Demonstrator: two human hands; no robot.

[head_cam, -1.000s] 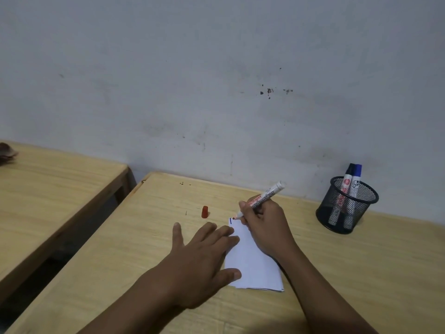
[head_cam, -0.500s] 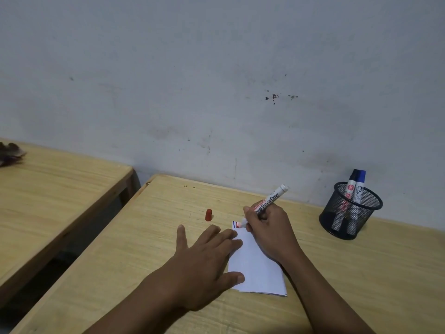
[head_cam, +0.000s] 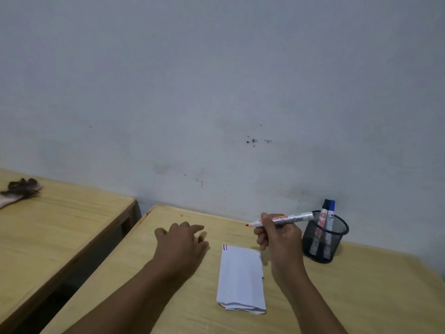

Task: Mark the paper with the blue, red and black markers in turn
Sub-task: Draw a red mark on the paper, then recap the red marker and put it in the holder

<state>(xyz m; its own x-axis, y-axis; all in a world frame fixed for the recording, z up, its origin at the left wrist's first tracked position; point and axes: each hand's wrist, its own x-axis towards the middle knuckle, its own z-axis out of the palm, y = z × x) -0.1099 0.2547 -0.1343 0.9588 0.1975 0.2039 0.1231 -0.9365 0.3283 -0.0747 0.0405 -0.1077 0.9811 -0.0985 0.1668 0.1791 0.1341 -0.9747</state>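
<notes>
The right hand (head_cam: 277,239), right of the middle, is curled around the red marker (head_cam: 280,220), uncapped, held above the worktop (head_cam: 361,297). The left hand (head_cam: 181,242) lies loose and holds nothing; its fingertips are blurry. The folded paper (head_cam: 240,278) lies between them, 2 short lines in its top left corner.

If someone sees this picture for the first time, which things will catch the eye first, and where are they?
The right hand holds an uncapped red marker in the air above the far edge of the desk. Below it lies the folded white paper, with a blue and a red stroke at its far left corner. At the right, by the wall, a black mesh cup holds two more markers.
</notes>
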